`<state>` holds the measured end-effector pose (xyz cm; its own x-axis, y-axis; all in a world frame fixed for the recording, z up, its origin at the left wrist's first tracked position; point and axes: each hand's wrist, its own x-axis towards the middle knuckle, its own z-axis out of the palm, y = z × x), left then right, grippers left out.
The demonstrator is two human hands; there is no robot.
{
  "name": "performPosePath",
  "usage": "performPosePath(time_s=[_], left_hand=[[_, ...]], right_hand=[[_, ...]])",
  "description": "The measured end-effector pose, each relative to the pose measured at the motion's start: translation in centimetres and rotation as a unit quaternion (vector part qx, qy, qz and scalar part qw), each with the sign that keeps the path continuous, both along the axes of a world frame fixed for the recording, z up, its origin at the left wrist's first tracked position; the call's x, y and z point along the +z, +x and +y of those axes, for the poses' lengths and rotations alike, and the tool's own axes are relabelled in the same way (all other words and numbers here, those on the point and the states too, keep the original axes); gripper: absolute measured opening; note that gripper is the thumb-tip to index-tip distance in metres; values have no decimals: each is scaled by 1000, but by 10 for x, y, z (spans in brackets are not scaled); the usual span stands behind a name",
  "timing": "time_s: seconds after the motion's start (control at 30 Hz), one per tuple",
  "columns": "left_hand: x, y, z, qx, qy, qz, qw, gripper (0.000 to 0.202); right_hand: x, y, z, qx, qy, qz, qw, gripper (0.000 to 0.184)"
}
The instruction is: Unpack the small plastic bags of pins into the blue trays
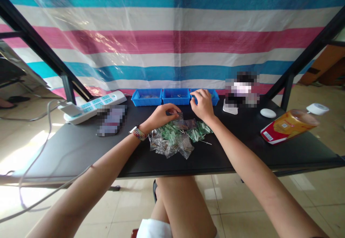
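Note:
A heap of small clear plastic bags (176,137) with green and brown parts lies in the middle of the black table (81,148). My left hand (161,116) rests at the heap's far left edge, fingers curled onto one of the bags. My right hand (202,103) is raised beyond the heap, fingers pinched together over the right blue tray (214,96); what it pinches is too small to make out. Two more blue trays stand beside it, the middle tray (176,97) and the left tray (147,97). A thin metal pin (206,142) lies right of the heap.
A white power strip (93,106) with its cable lies at the back left. A plastic bottle with a red and yellow label (292,124) lies on its side at the right, near a white oval object (268,113). A striped tarp hangs behind the table.

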<state>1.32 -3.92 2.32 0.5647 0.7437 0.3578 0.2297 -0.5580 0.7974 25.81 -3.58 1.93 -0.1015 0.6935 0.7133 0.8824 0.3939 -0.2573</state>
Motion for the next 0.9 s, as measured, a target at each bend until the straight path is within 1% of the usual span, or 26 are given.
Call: performPosePath(time_s=[0.13,0.23,0.3,0.37,0.43,0.47,0.53,0.6,0.67,0.77,0.83,0.9], left_hand=[[3,-2,5,46,-74,-119,989,31],[4,-4,10,80,-101,-196,972,37],[4,-5,12,96,-111,-227,963,38],[4,-5,13,102,-120,-236,959,36],[3,-4,12,99,-129,-236,958,35],[3,-4,12,95,-136,-237,957,35],[2,-4,11,83,-152,-242,955,35],[1,-5,12,73,-150,-238,957,32],[0,-7,13,77,-96,-212,969,28],[-1,-9,13,99,51,-137,984,33],[1,-10,10,102,134,-85,982,38],[5,-10,5,95,188,-45,977,32]], right_hand=[[5,-12,-9,117,-9,-24,993,31],[8,-22,-18,202,-11,-46,978,42],[8,-28,-22,245,-10,-53,968,44],[7,-33,-24,266,-5,-39,963,34],[6,-35,-23,266,0,-5,964,21],[6,-36,-22,264,2,16,964,18],[6,-37,-20,270,-1,62,961,16],[5,-38,-18,279,-26,119,953,18],[2,-40,-15,281,-70,194,938,20],[-4,-42,-9,277,-144,318,895,24],[-7,-43,-6,285,-187,377,861,36],[-8,-43,-5,298,-218,418,830,47]])
